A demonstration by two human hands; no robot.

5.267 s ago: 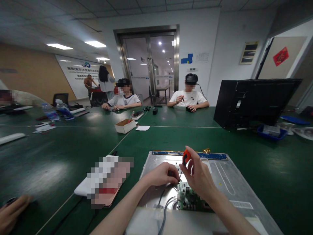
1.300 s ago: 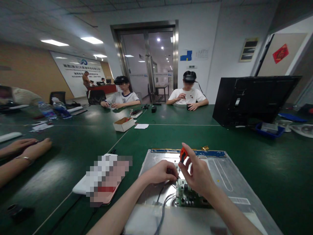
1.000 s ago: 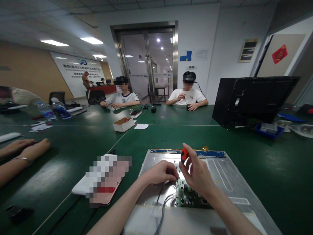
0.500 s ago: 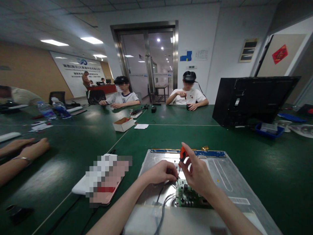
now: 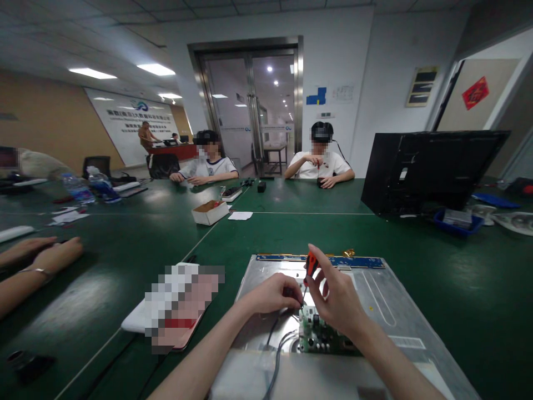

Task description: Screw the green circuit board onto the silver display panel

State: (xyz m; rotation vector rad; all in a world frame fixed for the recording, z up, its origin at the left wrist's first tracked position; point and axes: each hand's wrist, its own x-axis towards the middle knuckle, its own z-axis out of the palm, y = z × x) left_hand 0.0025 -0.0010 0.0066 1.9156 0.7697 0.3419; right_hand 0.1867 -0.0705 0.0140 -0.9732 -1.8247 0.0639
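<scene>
My right hand (image 5: 339,297) grips a small screwdriver (image 5: 310,265) by its red and black handle, the shaft pointing down. Its tip meets the near-left area of a green circuit board (image 5: 310,341), at the board's upper left corner. Beside that tip, the fingers of my left hand (image 5: 275,293) are pinched together; what they hold, if anything, is hidden. The board lies on a silver metal panel (image 5: 410,311) with a blue strip board (image 5: 362,261) along its far edge. Dark cables (image 5: 280,355) run from the board's left side toward me.
Left of the panel lie a white device and a pink phone (image 5: 183,333), partly blurred. A small open box (image 5: 210,213) stands farther off. At the right are a black monitor (image 5: 428,172) and a blue tray (image 5: 458,225). Other people sit around the green table (image 5: 316,230).
The screwdriver handle and my right fingers have shifted very slightly. My left hand stays in place. Across the table, a person's raised hand has moved a little.
</scene>
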